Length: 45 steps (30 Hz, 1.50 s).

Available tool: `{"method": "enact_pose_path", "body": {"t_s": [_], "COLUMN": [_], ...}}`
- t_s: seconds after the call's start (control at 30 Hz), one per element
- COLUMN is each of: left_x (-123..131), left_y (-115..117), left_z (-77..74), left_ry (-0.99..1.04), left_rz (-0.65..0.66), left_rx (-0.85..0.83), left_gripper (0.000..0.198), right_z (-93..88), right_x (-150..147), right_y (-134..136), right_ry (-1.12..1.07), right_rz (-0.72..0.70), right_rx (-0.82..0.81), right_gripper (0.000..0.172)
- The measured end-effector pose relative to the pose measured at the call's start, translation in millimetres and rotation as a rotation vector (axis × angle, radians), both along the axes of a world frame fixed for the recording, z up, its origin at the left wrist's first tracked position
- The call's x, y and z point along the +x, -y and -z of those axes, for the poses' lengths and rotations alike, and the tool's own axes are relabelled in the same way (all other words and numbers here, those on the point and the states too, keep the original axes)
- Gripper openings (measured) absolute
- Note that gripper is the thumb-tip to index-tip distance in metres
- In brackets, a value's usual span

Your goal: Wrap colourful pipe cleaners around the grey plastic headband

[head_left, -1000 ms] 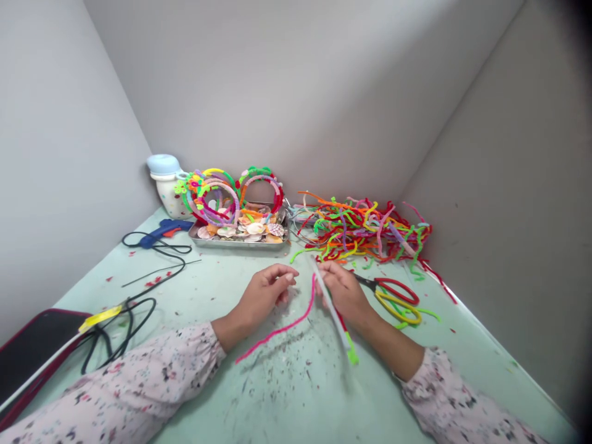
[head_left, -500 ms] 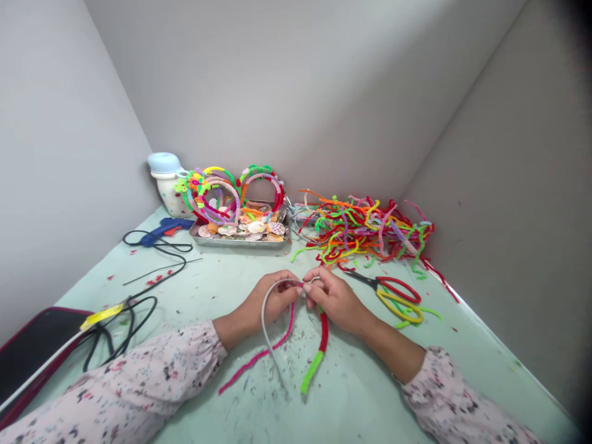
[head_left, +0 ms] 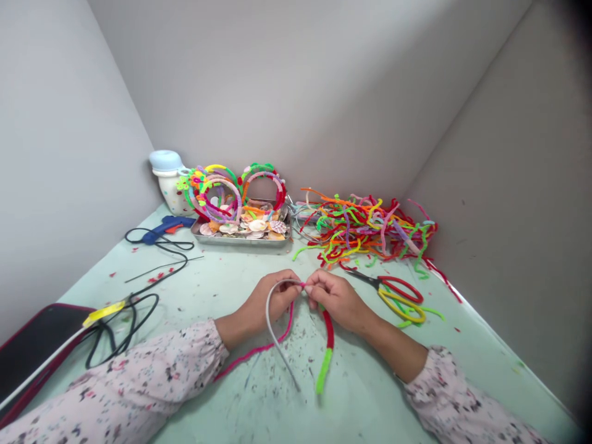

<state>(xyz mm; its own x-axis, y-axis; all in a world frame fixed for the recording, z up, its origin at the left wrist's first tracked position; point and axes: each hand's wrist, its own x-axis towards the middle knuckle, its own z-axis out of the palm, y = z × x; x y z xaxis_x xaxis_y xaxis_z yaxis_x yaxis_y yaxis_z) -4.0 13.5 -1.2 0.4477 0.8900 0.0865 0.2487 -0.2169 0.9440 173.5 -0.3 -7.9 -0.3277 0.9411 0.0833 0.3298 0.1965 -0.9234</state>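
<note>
Between my two hands is a headband point(head_left: 269, 317), its left side a bare grey band, its right side covered in red fuzzy wrapping point(head_left: 328, 330) with a lime-green end point(head_left: 324, 372). My left hand point(head_left: 276, 300) pinches the band near its top. A bright pink pipe cleaner point(head_left: 254, 352) trails from those fingers down toward my left sleeve. Closed on the headband just right of the top is my right hand point(head_left: 337, 302). A short stretch of pink shows between the fingertips. My curled fingers hide the rest of the wrapping there.
A metal tray point(head_left: 243, 242) of seashells stands behind, with decorated headbands point(head_left: 217, 200) on it. Pipe cleaners point(head_left: 370, 231) heap at back right. Scissors point(head_left: 401, 290) lie right. At left are a blue glue gun point(head_left: 166, 227), black cable point(head_left: 155, 299), dark tablet-like object point(head_left: 41, 330) and lidded cup point(head_left: 167, 179).
The headband's two ends have swung slightly to the right. The pink pipe cleaner's loose end has shifted up and left, against my sleeve. Both hands keep their grip.
</note>
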Motion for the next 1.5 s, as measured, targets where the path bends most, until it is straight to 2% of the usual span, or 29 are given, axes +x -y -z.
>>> {"method": "enact_pose_path", "body": {"t_s": [0.2, 0.5, 0.8, 1.23, 1.5], "left_x": [-2.4, -1.5, -1.5, -5.4, -6.3], "left_y": [3.3, 5.8, 11.0, 14.5, 15.5], "left_z": [-3.3, -1.4, -5.4, -10.2, -10.1], "left_ry": [-0.029, -0.065, -0.119, -0.258, -0.281], "left_rz": [0.028, 0.036, 0.032, 0.155, 0.157], "left_rx": [0.052, 0.113, 0.228, 0.47, 0.516], "left_gripper": [0.011, 0.011, 0.011, 0.013, 0.012], "right_z": [1.0, -5.9, -6.3, -14.9, -18.5], "right_x": [0.2, 3.1, 10.4, 19.5, 19.0], "right_y": [-1.1, -4.3, -8.1, -10.9, -11.8], "right_ry": [-0.107, -0.177, -0.229, -0.263, -0.237], "right_rz": [-0.034, -0.105, -0.173, -0.315, -0.327], "right_rx": [-0.153, -0.293, -0.33, -0.429, -0.443], "right_gripper": [0.015, 0.015, 0.014, 0.012, 0.012]}}
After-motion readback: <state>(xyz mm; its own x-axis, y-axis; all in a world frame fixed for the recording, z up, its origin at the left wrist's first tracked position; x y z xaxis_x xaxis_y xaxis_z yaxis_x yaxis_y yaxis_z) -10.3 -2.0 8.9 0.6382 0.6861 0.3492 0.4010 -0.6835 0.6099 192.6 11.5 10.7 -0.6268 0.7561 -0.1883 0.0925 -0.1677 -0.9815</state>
